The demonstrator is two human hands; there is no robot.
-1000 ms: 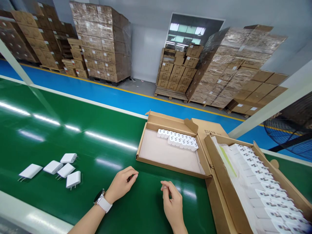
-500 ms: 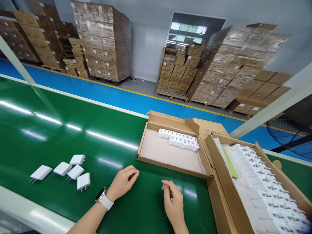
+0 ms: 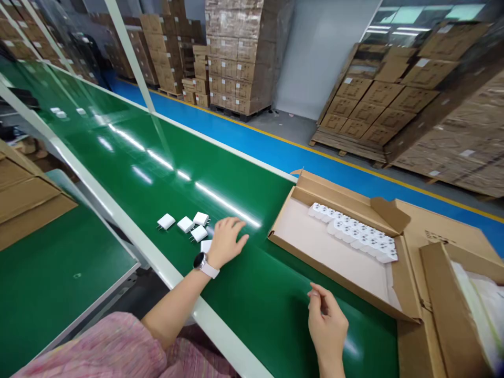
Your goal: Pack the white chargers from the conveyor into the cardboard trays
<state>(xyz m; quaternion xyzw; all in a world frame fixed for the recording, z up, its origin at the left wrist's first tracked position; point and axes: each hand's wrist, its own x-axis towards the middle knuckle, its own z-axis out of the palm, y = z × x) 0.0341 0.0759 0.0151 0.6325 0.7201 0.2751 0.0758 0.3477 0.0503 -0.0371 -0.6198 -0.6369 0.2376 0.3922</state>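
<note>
My left hand (image 3: pixel 227 242), with a watch on its wrist, is over the green belt (image 3: pixel 252 294) with its fingers apart and nothing in it. It partly covers one of several white plug adapters (image 3: pixel 185 224) lying loose beside it. To the right, my right hand (image 3: pixel 327 320) hovers above the belt, thumb and fingertips pinched together; anything between them is too small to make out. Beyond it lies an open shallow cardboard box (image 3: pixel 338 268), with white adapters (image 3: pixel 358 231) standing in rows along its far side.
Another open carton (image 3: pixel 452 304) stands at the right edge. A metal rail (image 3: pixel 157 262) runs along the belt's near side, and a second green table (image 3: pixel 66 278) is at the left. Stacked cartons (image 3: pixel 244 58) stand beyond the blue floor lane.
The view has turned left. My left hand has moved to the loose adapters and its fingers have spread. My right hand keeps its pinched shape near the box.
</note>
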